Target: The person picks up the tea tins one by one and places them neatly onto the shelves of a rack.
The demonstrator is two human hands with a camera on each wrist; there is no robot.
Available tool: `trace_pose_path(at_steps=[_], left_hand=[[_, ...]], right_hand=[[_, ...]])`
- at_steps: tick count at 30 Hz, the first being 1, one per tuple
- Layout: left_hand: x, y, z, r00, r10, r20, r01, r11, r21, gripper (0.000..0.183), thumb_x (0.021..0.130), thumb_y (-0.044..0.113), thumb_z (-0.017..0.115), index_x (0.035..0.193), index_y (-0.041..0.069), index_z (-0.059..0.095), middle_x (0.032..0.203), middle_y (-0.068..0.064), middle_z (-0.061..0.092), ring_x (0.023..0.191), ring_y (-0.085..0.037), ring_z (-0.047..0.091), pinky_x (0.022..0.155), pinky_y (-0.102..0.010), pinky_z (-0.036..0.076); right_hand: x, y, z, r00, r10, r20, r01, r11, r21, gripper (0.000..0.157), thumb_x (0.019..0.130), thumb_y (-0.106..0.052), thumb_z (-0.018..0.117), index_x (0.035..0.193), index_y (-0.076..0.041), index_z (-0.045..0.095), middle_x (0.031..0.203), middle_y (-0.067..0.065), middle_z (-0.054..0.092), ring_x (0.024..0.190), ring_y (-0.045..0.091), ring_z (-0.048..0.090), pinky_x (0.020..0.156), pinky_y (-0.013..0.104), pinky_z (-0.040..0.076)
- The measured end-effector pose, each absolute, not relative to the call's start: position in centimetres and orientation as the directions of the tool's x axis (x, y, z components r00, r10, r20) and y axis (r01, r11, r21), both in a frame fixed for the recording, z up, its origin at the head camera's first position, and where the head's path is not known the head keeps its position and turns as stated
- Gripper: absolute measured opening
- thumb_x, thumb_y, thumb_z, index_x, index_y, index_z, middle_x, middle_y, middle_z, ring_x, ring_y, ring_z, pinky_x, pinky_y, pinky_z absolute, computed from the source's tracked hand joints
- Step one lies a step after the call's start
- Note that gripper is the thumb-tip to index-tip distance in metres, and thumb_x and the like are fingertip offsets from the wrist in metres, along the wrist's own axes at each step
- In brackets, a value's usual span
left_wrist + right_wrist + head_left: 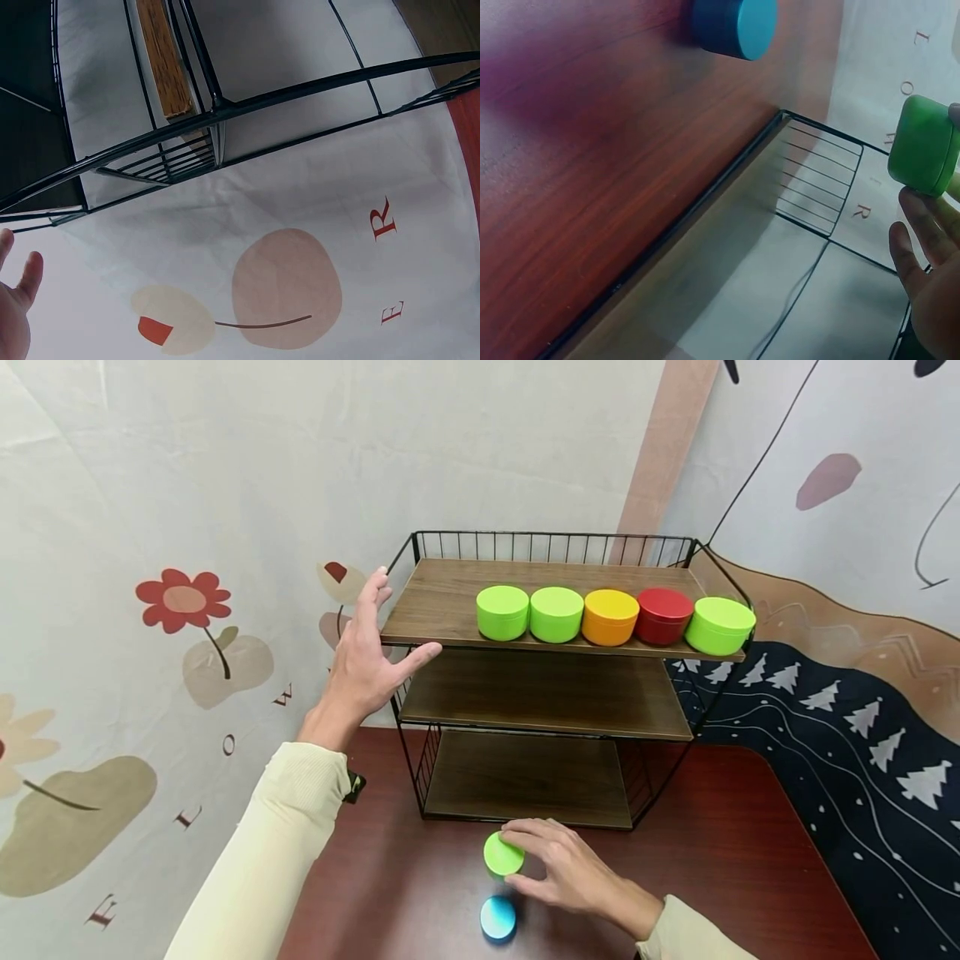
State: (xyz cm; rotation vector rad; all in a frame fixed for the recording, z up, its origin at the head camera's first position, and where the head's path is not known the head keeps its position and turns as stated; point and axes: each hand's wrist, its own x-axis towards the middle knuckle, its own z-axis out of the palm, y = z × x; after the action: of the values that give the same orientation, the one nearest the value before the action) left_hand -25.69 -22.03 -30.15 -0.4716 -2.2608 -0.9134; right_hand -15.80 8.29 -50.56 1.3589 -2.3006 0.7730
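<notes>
My right hand (558, 868) pinches a light green round tin (503, 854) between thumb and fingers, in front of the shelf rack's bottom board. In the right wrist view the same green tin (924, 146) sits at the fingertips. Just nearer than it, a blue round tin (498, 918) stands on the table. My left hand (362, 652) is at the upper left corner of the rack (450, 593), fingers extended and thumb spread, holding nothing. Only part of the left hand (15, 315) shows in the left wrist view, beside the rack's black wire frame (225, 112).
Along the top board's front edge stand two green tins (503, 612), an orange tin (611, 617), a red tin (663, 616) and another green tin (720, 626). The rack has wooden boards on three levels. It stands on a dark red table (720, 827) against a printed wall cloth (247, 460).
</notes>
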Motion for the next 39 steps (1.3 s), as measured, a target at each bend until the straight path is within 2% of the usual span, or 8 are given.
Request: trace_pose_path(at_steps=[4,9,21,39], left_hand=[[-25.6,-22.0,-30.2,-0.726,0.083,0.682,0.532,0.697,0.481,0.101,0.082,0.048,0.079,0.158,0.022,0.018,0.161,0.006,0.028,0.143,-0.014,0.035,0.110,-0.056,0.032],[-25.7,-22.0,-30.1,-0.724,0.085,0.684,0.535,0.695,0.480,0.101,0.082,0.049,0.079,0.158,0.022,0.019,0.161,0.004,0.028,0.143,-0.015,0.035,0.110,-0.056,0.032],[-25.6,-22.0,-30.1,-0.731,0.083,0.677,0.530,0.694,0.487,0.101,0.082,0.049,0.079,0.158,0.024,0.018,0.161,0.006,0.028,0.144,-0.014,0.034,0.110,-0.056,0.032],[-25.7,-22.1,-30.1,-0.728,0.091,0.680,0.537,0.692,0.483,0.101,0.082,0.048,0.078,0.158,0.022,0.018,0.161,0.005,0.027,0.144,-0.015,0.034,0.110,-0.057,0.032]], right_hand=[[-15.8,8.2,-49.9,-0.454,-0.697,0.555,-0.890,0.373,-0.261,0.048,0.081,-0.035,0.082,0.121,-0.012,0.069,0.124,-0.001,0.065,0.110,0.014,0.063,0.091,0.032,0.051],[-16.0,8.1,-49.0,-0.388,-0.713,0.584,-0.921,0.328,-0.211,0.046,0.084,-0.036,0.079,0.121,-0.010,0.068,0.123,0.001,0.065,0.112,0.012,0.062,0.092,0.028,0.049],[-16.1,7.7,-46.8,-0.310,-0.723,0.618,-0.949,0.280,-0.149,0.046,0.085,-0.037,0.077,0.121,-0.010,0.067,0.122,0.002,0.066,0.113,0.013,0.062,0.094,0.029,0.049],[-16.9,7.0,-43.0,-0.203,-0.698,0.687,-0.979,0.171,-0.115,0.043,0.090,-0.033,0.073,0.122,-0.006,0.066,0.121,0.006,0.065,0.107,0.016,0.063,0.087,0.028,0.051]])
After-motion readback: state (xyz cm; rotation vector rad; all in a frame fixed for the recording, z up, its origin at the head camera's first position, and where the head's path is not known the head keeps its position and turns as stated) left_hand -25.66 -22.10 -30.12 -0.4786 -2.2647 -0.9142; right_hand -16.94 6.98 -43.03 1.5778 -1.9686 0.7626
